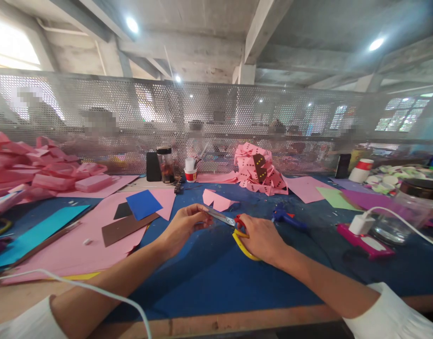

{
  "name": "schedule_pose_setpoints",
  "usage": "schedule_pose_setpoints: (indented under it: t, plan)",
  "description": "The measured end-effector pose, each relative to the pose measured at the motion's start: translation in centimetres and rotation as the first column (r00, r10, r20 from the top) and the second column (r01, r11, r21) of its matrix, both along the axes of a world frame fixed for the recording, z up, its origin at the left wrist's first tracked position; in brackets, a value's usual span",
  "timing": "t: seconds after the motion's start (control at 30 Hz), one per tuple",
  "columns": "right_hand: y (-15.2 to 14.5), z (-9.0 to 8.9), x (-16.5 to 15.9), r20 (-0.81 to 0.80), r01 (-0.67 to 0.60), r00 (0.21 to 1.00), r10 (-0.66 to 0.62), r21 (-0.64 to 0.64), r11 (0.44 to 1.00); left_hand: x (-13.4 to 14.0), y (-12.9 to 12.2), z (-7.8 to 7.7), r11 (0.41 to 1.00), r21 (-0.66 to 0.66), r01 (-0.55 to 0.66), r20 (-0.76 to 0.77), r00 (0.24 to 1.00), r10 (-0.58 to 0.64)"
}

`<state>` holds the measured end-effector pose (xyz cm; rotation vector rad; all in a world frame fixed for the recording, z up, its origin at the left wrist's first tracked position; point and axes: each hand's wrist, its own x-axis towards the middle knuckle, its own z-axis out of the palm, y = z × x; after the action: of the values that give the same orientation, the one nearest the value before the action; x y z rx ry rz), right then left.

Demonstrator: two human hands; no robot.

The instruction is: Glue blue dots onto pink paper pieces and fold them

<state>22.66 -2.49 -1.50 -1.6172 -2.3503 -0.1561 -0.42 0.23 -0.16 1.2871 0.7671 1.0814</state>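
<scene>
My right hand (260, 238) is closed round the yellow and red handles of a pair of scissors (221, 216). The blades point left and reach my left hand (184, 226). The fingertips of that hand are pinched together at the blade tips; what they hold, if anything, is too small to make out. Just beyond both hands lies a folded piece of pink paper (220, 200) on the blue table mat (195, 282). Right of my right hand rests a blue glue gun (290, 219).
Pink sheets (82, 235) with blue, brown and black card pieces lie left. Pink paper shapes (43, 165) heap at far left; dotted ones (255, 169) pile at the back. A pink power strip (364, 242), glass jar (396, 221) and white cable (96, 285) flank my arms.
</scene>
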Motion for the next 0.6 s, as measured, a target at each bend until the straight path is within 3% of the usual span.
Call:
schedule_pose_setpoints:
  t: [0.6]
  plan:
    - [0.06,-0.27,0.00,0.063,0.046,0.997,-0.049,0.054,0.998,0.08,-0.05,-0.06,1.000,-0.005,-0.007,-0.017,1.000,0.006]
